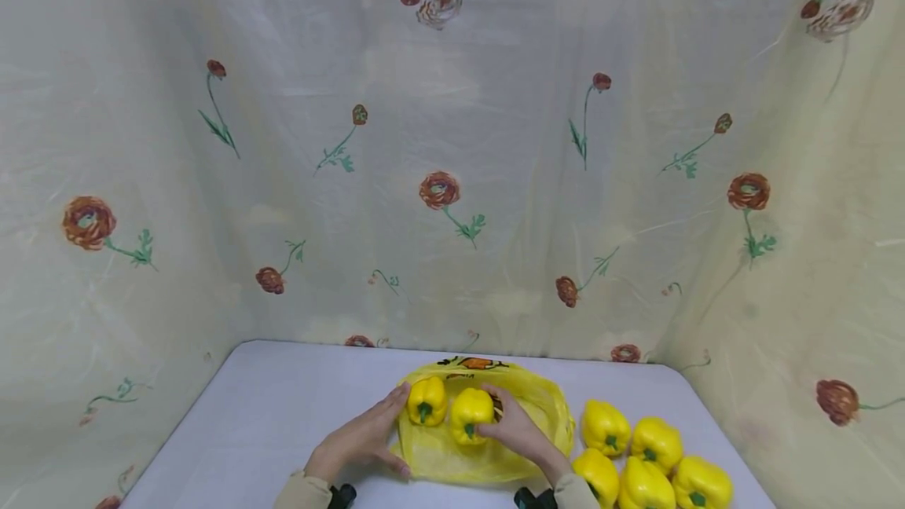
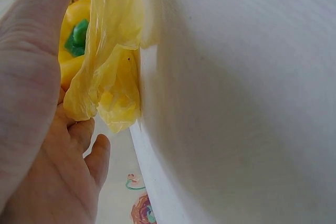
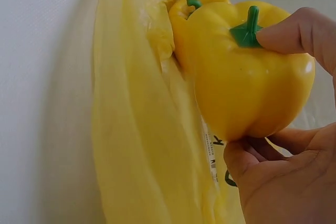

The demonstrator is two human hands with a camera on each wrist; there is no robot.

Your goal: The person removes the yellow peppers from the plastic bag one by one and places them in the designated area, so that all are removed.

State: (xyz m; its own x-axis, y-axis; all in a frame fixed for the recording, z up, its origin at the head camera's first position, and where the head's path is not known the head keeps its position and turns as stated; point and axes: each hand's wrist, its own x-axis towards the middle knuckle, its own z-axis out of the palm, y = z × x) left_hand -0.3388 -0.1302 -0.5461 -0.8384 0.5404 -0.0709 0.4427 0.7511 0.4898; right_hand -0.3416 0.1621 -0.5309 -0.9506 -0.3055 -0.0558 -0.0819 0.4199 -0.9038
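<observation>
A yellow plastic bag [image 1: 519, 407] with dark and orange printing lies spread on the table. My right hand [image 1: 518, 428] grips a yellow bell pepper [image 1: 470, 415] over the bag, its thumb by the green stem and its fingers beneath, as the right wrist view shows. Left of it, a second yellow bell pepper [image 1: 426, 399] rests at the bag's left part. My left hand [image 1: 365, 438] is at the bag's left edge, fingertips against the bag beside this second pepper, thumb spread apart. In the left wrist view, crumpled bag film [image 2: 118, 72] partly covers that pepper [image 2: 77, 19].
Several more yellow bell peppers [image 1: 646, 484] stand in a group on the table right of the bag. The table [image 1: 283, 383] has a white cover. Flower-printed sheeting [image 1: 509, 242] hangs behind it and at both sides.
</observation>
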